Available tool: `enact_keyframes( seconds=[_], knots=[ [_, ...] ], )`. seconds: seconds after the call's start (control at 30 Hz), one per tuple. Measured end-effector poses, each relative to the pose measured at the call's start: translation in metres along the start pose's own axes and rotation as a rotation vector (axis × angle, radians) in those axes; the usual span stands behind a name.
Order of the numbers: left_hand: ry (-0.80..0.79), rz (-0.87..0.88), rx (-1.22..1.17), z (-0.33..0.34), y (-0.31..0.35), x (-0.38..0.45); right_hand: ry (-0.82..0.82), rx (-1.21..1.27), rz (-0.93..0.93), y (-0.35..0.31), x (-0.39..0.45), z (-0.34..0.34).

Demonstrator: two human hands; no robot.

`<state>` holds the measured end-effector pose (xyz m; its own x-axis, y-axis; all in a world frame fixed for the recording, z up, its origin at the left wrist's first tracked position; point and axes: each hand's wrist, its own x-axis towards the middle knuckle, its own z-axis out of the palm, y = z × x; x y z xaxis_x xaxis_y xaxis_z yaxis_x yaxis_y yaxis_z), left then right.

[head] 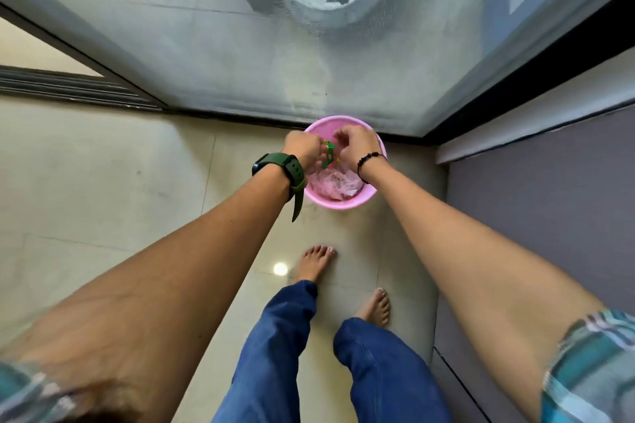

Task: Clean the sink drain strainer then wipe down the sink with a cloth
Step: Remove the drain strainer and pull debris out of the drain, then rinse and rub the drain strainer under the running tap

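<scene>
A small green drain strainer (329, 155) hangs over a pink bin (343, 200) that stands on the floor against a mesh door. My left hand (303, 148), with a green watch on the wrist, is closed on the strainer's left side. My right hand (357, 143), with a bead bracelet on the wrist, hovers over the bin with its fingers curled right beside the strainer's top. Whether those fingers grip the strainer is hidden. White crumpled waste (338, 184) lies inside the bin. No sink or cloth is in view.
The mesh screen door (240, 45) rises just behind the bin, with its dark track (240, 118) along the floor. A grey panel (536, 189) stands to the right. My bare feet (316, 263) stand on glossy beige tiles (103, 182) just before the bin.
</scene>
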<state>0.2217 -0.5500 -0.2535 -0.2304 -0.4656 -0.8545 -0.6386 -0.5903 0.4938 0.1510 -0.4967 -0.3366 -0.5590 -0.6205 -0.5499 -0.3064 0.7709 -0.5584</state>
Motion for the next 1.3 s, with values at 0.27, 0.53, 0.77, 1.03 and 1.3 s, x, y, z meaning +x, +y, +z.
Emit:
enact_keyframes(
  seconds=[0.27, 0.53, 0.77, 1.03, 1.3],
  knots=[
    [-0.001, 0.065, 0.02, -0.019, -0.013, 0.014, 0.142, -0.05, -0.016, 0.0, -0.003, -0.003],
    [-0.055, 0.307, 0.18, -0.016, 0.015, -0.073, 0.485, 0.414, 0.005, -0.033, -0.11, -0.086],
    [-0.264, 0.801, 0.252, 0.035, 0.096, -0.269, 1.026, 0.642, -0.261, -0.095, -0.271, -0.263],
    [-0.695, 1.114, 0.301, 0.159, 0.127, -0.475, 1.51, 0.757, -0.205, -0.027, -0.466, -0.394],
    [-1.1, 1.065, 0.46, 0.274, 0.045, -0.559, 1.836, 0.735, 0.106, 0.074, -0.584, -0.381]
  ],
)
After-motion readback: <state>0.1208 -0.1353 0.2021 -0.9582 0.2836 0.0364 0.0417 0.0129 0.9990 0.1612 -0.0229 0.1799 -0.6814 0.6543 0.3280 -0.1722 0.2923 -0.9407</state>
